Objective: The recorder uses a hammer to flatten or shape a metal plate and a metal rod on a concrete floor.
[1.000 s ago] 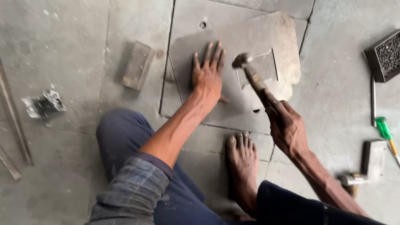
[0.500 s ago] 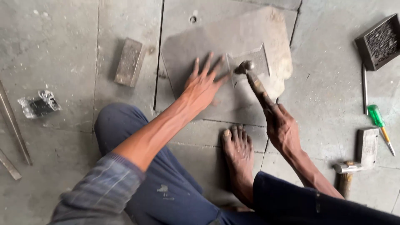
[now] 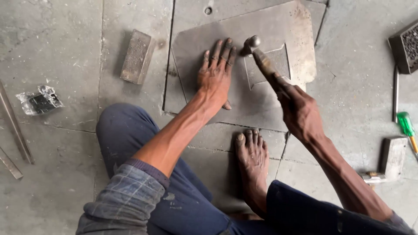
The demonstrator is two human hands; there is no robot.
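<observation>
A grey metal sheet (image 3: 278, 26) with a cut-out flap lies flat on the stone floor. My left hand (image 3: 215, 76) presses flat on it, fingers together and pointing away from me. My right hand (image 3: 300, 111) grips the wooden handle of a hammer (image 3: 261, 58). The hammer's round steel head rests at the upper left corner of the flap, just right of my left fingertips. My bare foot (image 3: 252, 159) stands on the floor just below the sheet's near edge.
A rectangular metal block (image 3: 137, 56) lies left of the sheet. A crumpled plastic bag (image 3: 40, 101) and metal bars (image 3: 15, 126) are at far left. At right are a dark perforated box (image 3: 405, 45), a thin rod (image 3: 395, 93), a green-handled screwdriver (image 3: 407, 126) and another block (image 3: 392, 154).
The hammer head has come down next to my left fingertips on the sheet. My left fingers have drawn together. The view has shifted slightly.
</observation>
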